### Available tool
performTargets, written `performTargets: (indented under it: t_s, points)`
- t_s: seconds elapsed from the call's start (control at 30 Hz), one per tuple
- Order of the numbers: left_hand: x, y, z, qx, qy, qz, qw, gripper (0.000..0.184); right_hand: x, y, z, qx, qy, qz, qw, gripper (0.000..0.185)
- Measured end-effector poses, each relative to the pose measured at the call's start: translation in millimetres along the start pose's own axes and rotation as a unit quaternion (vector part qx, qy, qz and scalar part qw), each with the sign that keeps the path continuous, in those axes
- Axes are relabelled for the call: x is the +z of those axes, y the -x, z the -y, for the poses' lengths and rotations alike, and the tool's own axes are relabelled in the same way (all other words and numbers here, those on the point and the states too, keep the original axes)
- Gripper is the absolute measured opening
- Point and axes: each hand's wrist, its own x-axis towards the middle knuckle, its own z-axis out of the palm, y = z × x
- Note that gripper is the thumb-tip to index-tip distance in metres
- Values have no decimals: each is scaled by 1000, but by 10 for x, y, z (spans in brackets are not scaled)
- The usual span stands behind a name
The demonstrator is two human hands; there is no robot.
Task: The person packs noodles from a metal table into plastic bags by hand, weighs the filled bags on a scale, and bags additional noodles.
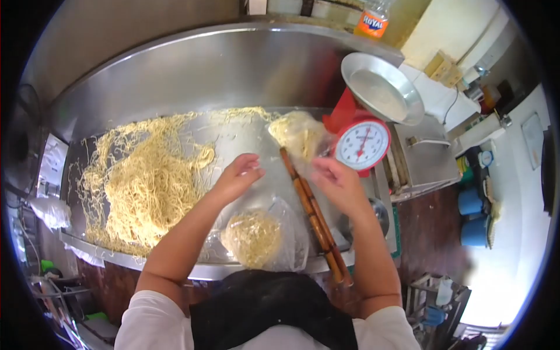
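Observation:
My left hand (238,177) is held over the steel table, palm turned inward, fingers partly bent and apart from the thumb, with nothing in it. My right hand (337,179) is just in front of a clear plastic bag of noodles (291,135), fingers loosely stretched toward its plastic; whether they touch it I cannot tell. A second bag of noodles (254,238) lies close to my body, its loose plastic spread to the right. Two bamboo poles (309,204) lie lengthwise between this bag and my right arm. A big heap of loose yellow noodles (149,186) covers the left side.
A red dial scale (361,144) with a round metal pan (382,88) stands at the right back. The steel table (233,137) has a tall back wall. An orange-labelled bottle (372,22) stands above it. Blue containers (473,230) are at the far right.

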Motion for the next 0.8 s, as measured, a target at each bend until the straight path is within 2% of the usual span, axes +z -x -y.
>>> performTargets:
  t_s: [0.03,0.07,0.1,0.17,0.27,0.37,0.4,0.47,0.5,0.57,0.6,0.73,0.8]
  points:
    - [-127,250,-81,-41,6,22,999,54,-8,201,-137,50,2,13,999,40]
    - [-271,521,-206,-21,-59,62,996,61,20,380,-275,97,5,25,995,42]
    - [-370,771,-281,1,-123,101,987,68,107,532,-358,173,-57,14,983,40]
    - [-386,1146,-201,123,-219,138,958,76,290,807,-445,320,-179,-11,930,36]
    - [-58,1419,-119,232,-317,108,913,77,672,900,-254,268,-124,102,950,33]
    - [154,1191,-89,213,-326,8,921,78,1080,916,-330,118,-159,162,967,29]
    - [74,1048,-86,184,-265,107,940,72,1074,858,-188,75,-104,175,976,23]
    - [-109,778,-77,122,-128,296,939,59,1012,802,164,111,-77,192,972,19]
    - [-141,785,-18,116,-115,305,938,51,978,775,297,128,-60,201,969,17]
    - [-167,839,77,105,-90,326,935,37,942,745,423,155,-132,151,967,15]
    - [-152,1002,-14,150,-114,248,950,18,926,758,463,173,-170,124,962,14]
    - [-124,1332,-312,269,-199,120,935,20,810,740,624,79,-106,137,982,15]
    - [-34,1427,-400,233,-110,84,963,20,749,720,715,43,-73,147,986,15]
